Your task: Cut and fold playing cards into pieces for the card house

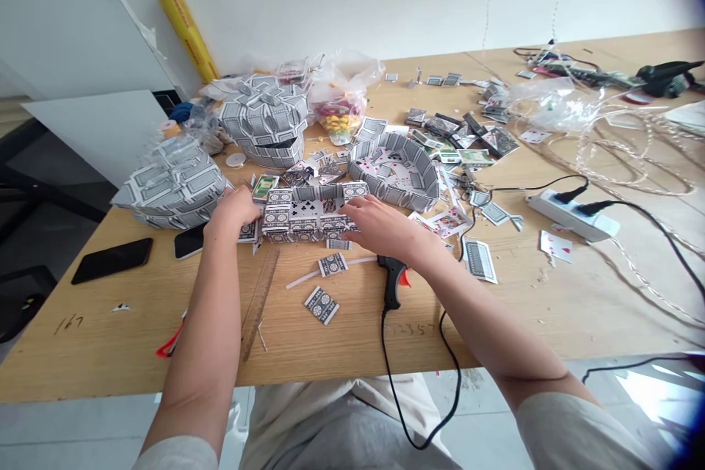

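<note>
A long, low box of playing cards (308, 213) sits on the tabletop (137, 330) directly in front of the person. It is made of flat, glossy cards joined edge to edge into a rectangular wall, with grey-and-white patterned backs outward and black club pips showing on the faces inside. The left hand (234, 209) curves over its left end, fingers out of sight, so whether it grips cannot be told. The right hand (380, 224) lies open, palm down, fingers spread over the right end.

Just below that hand rests a black hot glue gun (392, 280), its thin cord dropping over the tabletop's near edge. Between the box and that edge lie two loose patterned cards (322, 305), a white glue stick (300, 279) and a clear ruler (258, 301). Beyond the box, a curved, open-topped card tray (393, 172) shows red pips inside — and two bulkier, faceted card constructions (263, 121) (173, 187) sit to the left, close beside two black phones (111, 261) (190, 241).
</note>
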Action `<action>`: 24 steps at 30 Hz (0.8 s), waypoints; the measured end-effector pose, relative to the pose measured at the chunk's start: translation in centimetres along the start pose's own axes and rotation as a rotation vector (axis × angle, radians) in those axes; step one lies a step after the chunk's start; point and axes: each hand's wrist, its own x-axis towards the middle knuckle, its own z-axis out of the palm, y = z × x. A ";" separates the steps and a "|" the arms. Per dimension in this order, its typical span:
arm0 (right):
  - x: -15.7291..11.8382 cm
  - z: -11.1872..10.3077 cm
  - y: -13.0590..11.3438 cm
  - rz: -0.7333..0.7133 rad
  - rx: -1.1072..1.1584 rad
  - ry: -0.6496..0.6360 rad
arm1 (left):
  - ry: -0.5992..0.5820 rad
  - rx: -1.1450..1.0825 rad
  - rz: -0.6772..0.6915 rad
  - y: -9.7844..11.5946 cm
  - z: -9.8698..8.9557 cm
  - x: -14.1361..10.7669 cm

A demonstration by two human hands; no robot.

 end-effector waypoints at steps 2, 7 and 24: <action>0.1 0.0 0.0 0.014 0.038 0.026 | 0.058 -0.025 0.003 0.0 -0.9 -0.6; 0.3 -0.8 -0.6 0.001 0.454 0.285 | 0.374 -0.344 0.247 1.1 -3.8 -4.2; -0.2 -2.4 -2.2 -0.114 1.724 0.273 | 0.092 -1.286 0.935 6.3 -4.2 -11.1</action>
